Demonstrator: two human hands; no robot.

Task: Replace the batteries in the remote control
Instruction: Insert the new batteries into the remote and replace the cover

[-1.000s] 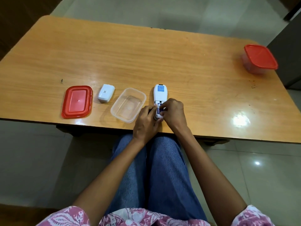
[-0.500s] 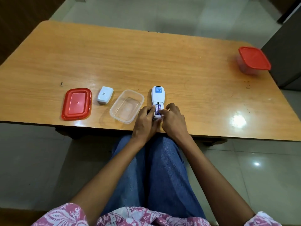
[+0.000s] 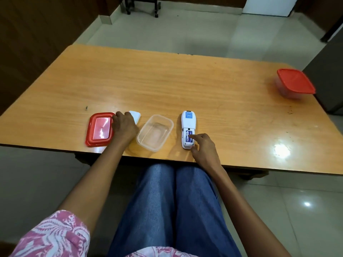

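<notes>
The white remote control (image 3: 188, 121) lies face down near the table's front edge, its battery bay open with batteries (image 3: 187, 137) showing inside. My right hand (image 3: 203, 147) rests beside the remote's near end, forefinger touching the batteries and thumb at the remote's corner. My left hand (image 3: 124, 125) is over the white battery cover (image 3: 136, 116) to the left, fingers curled onto it. Most of the cover is hidden under that hand.
A red lid (image 3: 99, 129) lies left of my left hand. An empty clear plastic container (image 3: 155, 133) sits between my hands. A red-lidded container (image 3: 294, 84) stands at the table's far right. The wooden table (image 3: 185, 86) ends just before my knees.
My left hand has left the remote and moved left onto the battery cover. My right hand stays at the remote's battery bay. The camera has tilted up.
</notes>
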